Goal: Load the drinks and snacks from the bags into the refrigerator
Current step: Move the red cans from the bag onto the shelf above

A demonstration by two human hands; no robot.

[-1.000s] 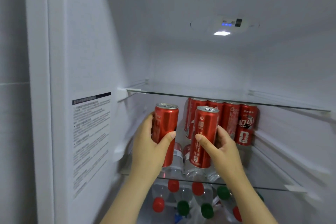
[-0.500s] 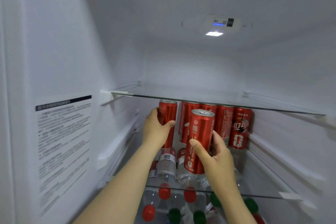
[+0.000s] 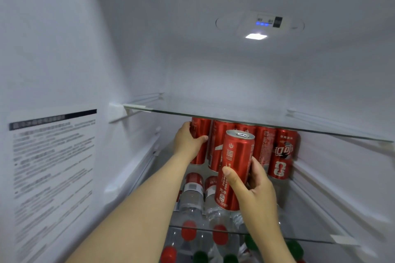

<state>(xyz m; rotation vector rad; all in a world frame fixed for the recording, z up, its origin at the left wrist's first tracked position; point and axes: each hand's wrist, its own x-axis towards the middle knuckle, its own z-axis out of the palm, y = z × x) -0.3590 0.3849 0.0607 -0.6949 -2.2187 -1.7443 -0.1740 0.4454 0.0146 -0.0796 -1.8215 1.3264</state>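
Note:
I look into an open refrigerator. My left hand (image 3: 189, 142) grips a red can (image 3: 199, 142) at the left end of a row of red cans (image 3: 267, 149) standing at the back of the middle glass shelf (image 3: 310, 215). Whether that can rests on the shelf I cannot tell. My right hand (image 3: 254, 188) holds a second red can (image 3: 234, 171) upright in front of the row, above the shelf's front part.
An upper glass shelf (image 3: 235, 113) hangs just over the can tops. Below the middle shelf lie several water bottles (image 3: 192, 196) with red and green caps. A printed label (image 3: 53, 168) covers the left inner wall. The ceiling lamp (image 3: 256, 36) is lit.
My left hand has carried its can back and to the left end of the row. The right hand has come forward a little with its can. The camera has moved closer.

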